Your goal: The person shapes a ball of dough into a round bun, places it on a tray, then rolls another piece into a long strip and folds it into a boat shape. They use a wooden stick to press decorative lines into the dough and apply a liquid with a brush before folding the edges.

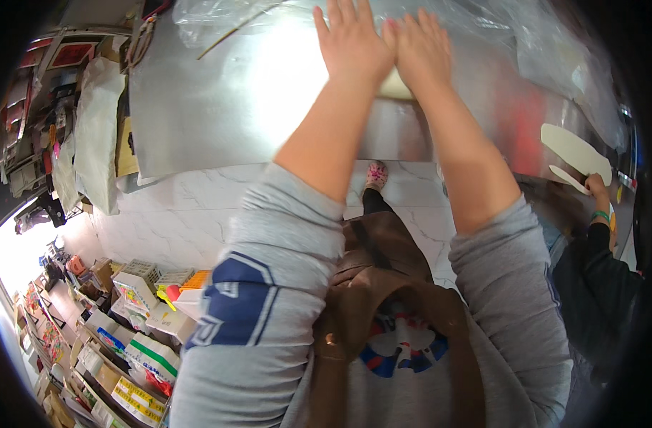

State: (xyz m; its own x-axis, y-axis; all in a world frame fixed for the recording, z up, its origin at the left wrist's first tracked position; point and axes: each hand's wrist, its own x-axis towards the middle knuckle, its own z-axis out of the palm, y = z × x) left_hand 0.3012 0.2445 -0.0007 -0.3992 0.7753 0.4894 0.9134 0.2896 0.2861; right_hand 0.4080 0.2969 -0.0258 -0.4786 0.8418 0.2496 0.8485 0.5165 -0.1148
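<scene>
Both my arms reach forward over a shiny metal worktop point(197, 117). My left hand point(355, 45) lies with its fingers spread and pointing away from me. Close beside it, my right hand point(423, 51) points the same way, the thumbs nearly meeting. Beneath the hands, a pale, smooth piece that looks like dough point(396, 87) shows between the wrists; the rest of it is hidden by my palms. Clear plastic sheeting point(219, 18) lies along the worktop's far side, with a thin stick point(235, 32) on it, left of my hands.
At the right, a co-worker's hand point(596, 184) touches a thin pale strip beside a flat white oval piece point(575, 150) on the worktop. A plastic-covered stack point(98, 134) stands at the left. Boxes and crates point(149, 315) fill the lower left, beyond the marble-patterned floor point(165, 224).
</scene>
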